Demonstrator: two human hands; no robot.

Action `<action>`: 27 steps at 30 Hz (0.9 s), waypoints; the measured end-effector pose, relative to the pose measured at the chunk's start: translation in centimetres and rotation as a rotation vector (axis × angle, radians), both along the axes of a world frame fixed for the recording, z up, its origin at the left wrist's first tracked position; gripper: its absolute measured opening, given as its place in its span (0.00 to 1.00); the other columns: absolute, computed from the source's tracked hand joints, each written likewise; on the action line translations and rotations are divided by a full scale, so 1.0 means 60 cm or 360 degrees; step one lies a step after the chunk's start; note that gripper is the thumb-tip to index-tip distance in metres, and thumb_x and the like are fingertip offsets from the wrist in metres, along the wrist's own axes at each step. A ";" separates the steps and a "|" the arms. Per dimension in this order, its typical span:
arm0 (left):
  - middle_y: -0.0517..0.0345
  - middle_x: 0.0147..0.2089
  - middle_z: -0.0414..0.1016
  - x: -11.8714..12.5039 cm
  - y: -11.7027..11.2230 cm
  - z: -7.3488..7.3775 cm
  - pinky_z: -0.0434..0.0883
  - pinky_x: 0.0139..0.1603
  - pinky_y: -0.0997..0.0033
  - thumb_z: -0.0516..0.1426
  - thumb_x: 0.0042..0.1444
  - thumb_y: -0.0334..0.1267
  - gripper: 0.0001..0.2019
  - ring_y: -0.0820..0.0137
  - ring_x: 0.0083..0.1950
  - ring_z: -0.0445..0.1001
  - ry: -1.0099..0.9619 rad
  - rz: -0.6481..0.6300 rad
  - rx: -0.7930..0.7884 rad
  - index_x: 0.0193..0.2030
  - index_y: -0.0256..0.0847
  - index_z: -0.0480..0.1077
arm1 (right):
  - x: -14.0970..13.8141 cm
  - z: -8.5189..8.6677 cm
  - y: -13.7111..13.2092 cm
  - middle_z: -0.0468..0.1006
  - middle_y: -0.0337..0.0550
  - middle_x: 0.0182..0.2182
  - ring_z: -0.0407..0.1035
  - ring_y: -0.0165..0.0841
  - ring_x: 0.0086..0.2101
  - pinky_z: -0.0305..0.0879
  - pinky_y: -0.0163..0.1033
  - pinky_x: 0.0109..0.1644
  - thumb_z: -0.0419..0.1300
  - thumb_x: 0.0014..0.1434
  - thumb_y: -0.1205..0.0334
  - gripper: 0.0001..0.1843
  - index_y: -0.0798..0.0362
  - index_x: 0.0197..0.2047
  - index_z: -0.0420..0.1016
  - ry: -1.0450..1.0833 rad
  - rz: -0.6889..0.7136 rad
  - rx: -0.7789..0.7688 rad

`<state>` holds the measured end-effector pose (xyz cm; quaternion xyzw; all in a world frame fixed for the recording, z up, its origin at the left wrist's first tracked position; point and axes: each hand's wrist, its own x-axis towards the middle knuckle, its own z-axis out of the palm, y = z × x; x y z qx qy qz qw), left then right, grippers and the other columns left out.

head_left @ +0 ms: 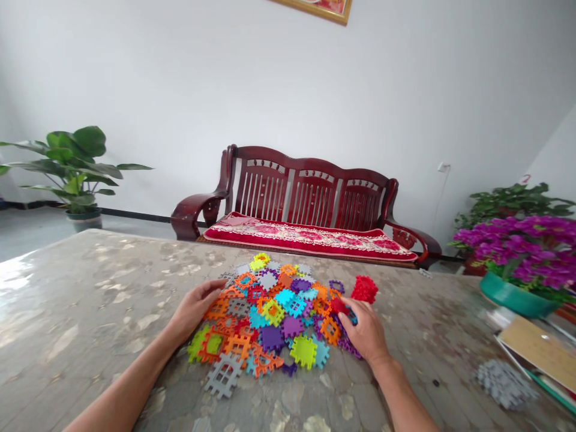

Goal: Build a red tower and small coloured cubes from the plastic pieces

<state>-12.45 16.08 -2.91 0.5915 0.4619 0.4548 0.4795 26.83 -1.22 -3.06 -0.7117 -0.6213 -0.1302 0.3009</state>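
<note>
Many notched plastic squares (274, 312) | right hand (366, 333) perhaps pinching red piece (338, 305)

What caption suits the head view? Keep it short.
Left hand on the tile pile; right hand touching a red tile.

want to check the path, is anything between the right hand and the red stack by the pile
Nothing visible. The right hand, pinching a red tile, is just short of the red stack. Only bare table shows between them. The pile lies to the left, off that line.
</note>
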 end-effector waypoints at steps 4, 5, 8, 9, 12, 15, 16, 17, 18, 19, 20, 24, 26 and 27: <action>0.51 0.44 0.83 0.001 -0.003 0.005 0.75 0.49 0.64 0.65 0.35 0.62 0.33 0.58 0.45 0.79 0.0001 -0.0001 -0.0012 0.43 0.38 0.77 | 0.002 0.005 0.001 0.78 0.48 0.50 0.68 0.41 0.51 0.63 0.47 0.58 0.57 0.58 0.55 0.25 0.52 0.58 0.72 0.0044 -0.0121 -0.0212; 0.51 0.44 0.83 0.001 -0.003 0.004 0.75 0.48 0.63 0.65 0.35 0.62 0.33 0.58 0.45 0.79 -0.0003 -0.0003 -0.0013 0.43 0.38 0.78 | 0.003 0.004 0.002 0.78 0.48 0.51 0.68 0.41 0.51 0.62 0.47 0.58 0.57 0.59 0.55 0.25 0.52 0.58 0.72 0.0051 -0.0139 -0.0251; 0.51 0.44 0.83 0.000 0.000 -0.001 0.76 0.47 0.63 0.65 0.36 0.62 0.32 0.57 0.45 0.79 -0.0017 -0.0018 0.0001 0.43 0.39 0.78 | 0.001 0.000 0.005 0.78 0.48 0.51 0.68 0.42 0.52 0.62 0.46 0.58 0.57 0.58 0.55 0.25 0.52 0.57 0.73 0.0076 -0.0174 -0.0292; 0.51 0.44 0.83 -0.001 0.001 -0.003 0.76 0.47 0.63 0.65 0.36 0.62 0.32 0.58 0.44 0.79 -0.0019 -0.0026 0.0007 0.43 0.39 0.78 | -0.001 0.000 0.005 0.78 0.48 0.50 0.68 0.42 0.51 0.62 0.46 0.58 0.57 0.58 0.56 0.24 0.52 0.57 0.73 0.0087 -0.0174 -0.0280; 0.52 0.44 0.83 -0.002 0.005 -0.006 0.76 0.47 0.64 0.65 0.37 0.61 0.31 0.58 0.44 0.79 -0.0008 -0.0020 0.0018 0.44 0.39 0.78 | -0.007 0.001 0.005 0.78 0.47 0.50 0.68 0.41 0.50 0.62 0.45 0.58 0.58 0.57 0.58 0.23 0.52 0.55 0.74 0.0106 -0.0118 -0.0179; 0.52 0.44 0.83 -0.003 0.006 -0.006 0.75 0.48 0.64 0.65 0.36 0.61 0.31 0.57 0.45 0.79 0.0016 0.0007 0.0024 0.42 0.40 0.79 | -0.011 0.009 0.004 0.78 0.48 0.50 0.68 0.40 0.51 0.62 0.45 0.58 0.59 0.57 0.57 0.22 0.53 0.53 0.75 0.0071 -0.0041 0.0032; 0.52 0.44 0.83 -0.004 0.007 -0.006 0.75 0.49 0.63 0.65 0.36 0.62 0.31 0.57 0.46 0.79 0.0020 0.0005 0.0022 0.42 0.41 0.79 | -0.010 0.013 0.004 0.78 0.48 0.50 0.68 0.40 0.51 0.61 0.45 0.59 0.58 0.57 0.56 0.21 0.53 0.53 0.74 0.0052 -0.0031 0.0124; 0.52 0.45 0.83 -0.004 0.007 -0.007 0.75 0.49 0.63 0.65 0.36 0.62 0.31 0.57 0.46 0.79 0.0021 0.0000 0.0021 0.42 0.41 0.79 | -0.006 0.018 0.005 0.77 0.49 0.50 0.68 0.40 0.51 0.61 0.45 0.59 0.58 0.58 0.55 0.22 0.54 0.54 0.74 0.0034 -0.0036 0.0218; 0.52 0.45 0.83 -0.004 0.008 -0.008 0.75 0.49 0.63 0.65 0.36 0.63 0.32 0.56 0.46 0.79 0.0023 -0.0006 0.0017 0.43 0.41 0.79 | -0.001 0.024 0.006 0.77 0.49 0.51 0.68 0.40 0.51 0.60 0.45 0.59 0.58 0.59 0.54 0.22 0.54 0.54 0.74 0.0020 -0.0057 0.0309; 0.51 0.45 0.83 -0.005 0.008 -0.009 0.76 0.49 0.63 0.65 0.36 0.63 0.32 0.56 0.47 0.79 0.0026 -0.0012 0.0013 0.43 0.41 0.79 | 0.006 0.030 0.008 0.77 0.50 0.51 0.68 0.41 0.51 0.60 0.46 0.59 0.57 0.59 0.53 0.22 0.55 0.54 0.74 0.0012 -0.0100 0.0390; 0.51 0.46 0.83 -0.005 0.009 -0.010 0.76 0.49 0.64 0.65 0.36 0.63 0.32 0.56 0.47 0.79 0.0032 -0.0017 0.0011 0.43 0.41 0.79 | 0.015 0.037 0.010 0.77 0.51 0.51 0.67 0.41 0.50 0.60 0.46 0.59 0.57 0.59 0.52 0.23 0.55 0.54 0.74 0.0013 -0.0160 0.0454; 0.51 0.46 0.82 -0.007 0.011 -0.014 0.76 0.49 0.64 0.64 0.38 0.63 0.31 0.57 0.47 0.79 0.0063 -0.0022 0.0016 0.44 0.41 0.78 | 0.050 0.063 0.019 0.78 0.52 0.48 0.68 0.44 0.48 0.60 0.47 0.56 0.55 0.59 0.49 0.24 0.56 0.52 0.75 0.0072 -0.0456 0.0470; 0.52 0.47 0.82 -0.008 0.013 -0.015 0.75 0.50 0.65 0.64 0.39 0.62 0.31 0.57 0.47 0.79 0.0068 -0.0019 0.0020 0.45 0.41 0.78 | 0.062 0.072 0.024 0.78 0.52 0.47 0.68 0.44 0.46 0.60 0.47 0.54 0.55 0.58 0.48 0.25 0.55 0.52 0.75 0.0102 -0.0590 0.0393; 0.51 0.47 0.82 -0.008 0.013 -0.016 0.75 0.50 0.65 0.64 0.39 0.62 0.31 0.58 0.48 0.79 0.0066 -0.0019 0.0018 0.45 0.41 0.78 | 0.066 0.076 0.026 0.79 0.52 0.47 0.68 0.45 0.46 0.60 0.47 0.53 0.55 0.57 0.48 0.26 0.55 0.53 0.75 0.0110 -0.0653 0.0350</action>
